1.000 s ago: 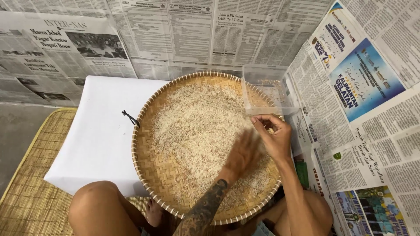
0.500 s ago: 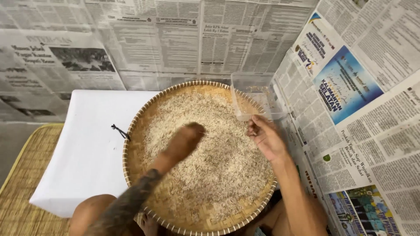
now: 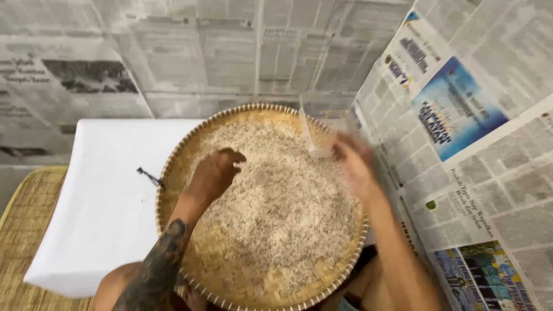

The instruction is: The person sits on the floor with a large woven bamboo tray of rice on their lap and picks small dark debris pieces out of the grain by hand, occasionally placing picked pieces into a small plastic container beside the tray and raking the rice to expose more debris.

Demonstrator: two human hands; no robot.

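A round woven bamboo tray [image 3: 227,288] rests on my lap, covered with a layer of pale rice grains [image 3: 276,201]. My left hand [image 3: 214,173] lies on the rice at the tray's upper left, fingers curled down into the grains. My right hand [image 3: 354,161] is blurred at the tray's right rim and grips a clear plastic container [image 3: 317,132] that hangs over the rim. The left forearm carries dark tattoos.
A white cloth [image 3: 98,201] lies left of the tray, with a small dark object [image 3: 151,177] on it. A woven mat [image 3: 23,230] shows at the far left. Newspaper sheets [image 3: 461,115] cover the floor and wall around.
My left hand has swept from the tray's right side across the rice to the upper left. My right hand and the clear container stayed by the right rim.
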